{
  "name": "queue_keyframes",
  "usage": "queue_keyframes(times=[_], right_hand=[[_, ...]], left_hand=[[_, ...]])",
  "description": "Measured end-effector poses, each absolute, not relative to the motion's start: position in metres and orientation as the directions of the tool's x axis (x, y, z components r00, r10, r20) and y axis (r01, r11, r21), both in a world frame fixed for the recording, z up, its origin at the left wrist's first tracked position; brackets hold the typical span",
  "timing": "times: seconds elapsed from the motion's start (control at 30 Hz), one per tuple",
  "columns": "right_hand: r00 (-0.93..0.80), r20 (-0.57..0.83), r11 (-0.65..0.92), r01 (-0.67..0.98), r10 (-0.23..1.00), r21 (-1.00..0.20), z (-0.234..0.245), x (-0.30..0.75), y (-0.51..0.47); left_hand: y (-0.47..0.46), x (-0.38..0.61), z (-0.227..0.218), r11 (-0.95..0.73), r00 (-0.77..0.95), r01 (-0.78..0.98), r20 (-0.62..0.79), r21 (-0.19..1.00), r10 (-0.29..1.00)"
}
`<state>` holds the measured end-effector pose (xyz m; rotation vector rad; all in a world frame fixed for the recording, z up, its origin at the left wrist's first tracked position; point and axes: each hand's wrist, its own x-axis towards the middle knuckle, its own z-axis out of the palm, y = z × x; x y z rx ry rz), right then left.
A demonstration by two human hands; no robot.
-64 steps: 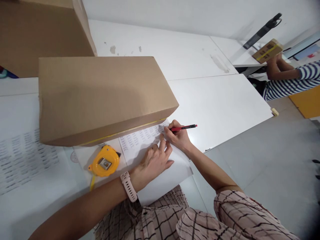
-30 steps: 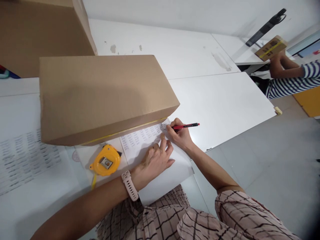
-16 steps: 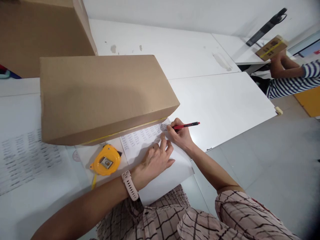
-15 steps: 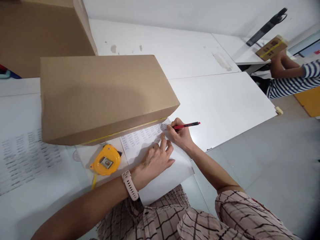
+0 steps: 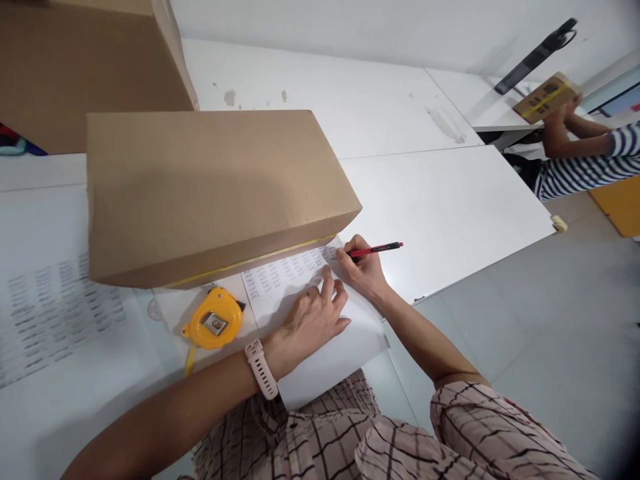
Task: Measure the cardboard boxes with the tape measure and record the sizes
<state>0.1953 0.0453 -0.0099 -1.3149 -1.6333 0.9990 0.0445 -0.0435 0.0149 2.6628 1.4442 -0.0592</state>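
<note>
My right hand (image 5: 361, 269) is closed on a red pen (image 5: 376, 250), its tip touching the top right of a white sheet (image 5: 280, 280) filled with rows of small handwriting. My left hand (image 5: 310, 321), with a pale pink watch at the wrist, lies flat with fingers stretched out on that sheet, just below the pen hand. A long brown cardboard box (image 5: 210, 190) with a yellow tape strip along its lower edge stands right behind the sheet. A yellow tape measure (image 5: 214, 319) lies on the table left of my left hand.
A larger cardboard box (image 5: 90, 60) stands at the back left. Another written sheet (image 5: 55, 313) lies at the left. The white table (image 5: 440, 207) ends at the right above grey floor. A person in a striped sleeve (image 5: 585, 170) holds a small box (image 5: 546, 98) at the far right.
Almost nothing: the pen tip has crept slightly right along the written line, and the view has shifted a little. My left hand stays flat on the sheet.
</note>
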Motion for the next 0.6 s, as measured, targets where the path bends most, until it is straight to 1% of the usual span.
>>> queue_keyframes(times=[0.23,0.47,0.53,0.6], right_hand=[[-0.161,0.117,0.170,0.370,0.980,-0.913,-0.0105,0.1963,0.0453],[-0.156,0.113,0.164,0.369,0.981,-0.915,-0.0124,0.1964,0.0442],[-0.141,0.133,0.177,0.373,0.981,-0.911,-0.0145,0.1971,0.0451],[-0.090,0.188,0.208,0.375,0.978,-0.903,-0.0168,0.2001,0.0474]], left_hand=[[-0.0427,0.0448,0.0175,-0.553,0.555,0.832,-0.081,0.048,0.828],[-0.0432,0.0452,0.0143,-0.546,0.549,0.836,-0.082,0.059,0.832],[-0.0433,0.0454,0.0136,-0.546,0.548,0.837,-0.069,0.049,0.834],[-0.0433,0.0454,0.0136,-0.547,0.548,0.836,-0.070,0.033,0.833]])
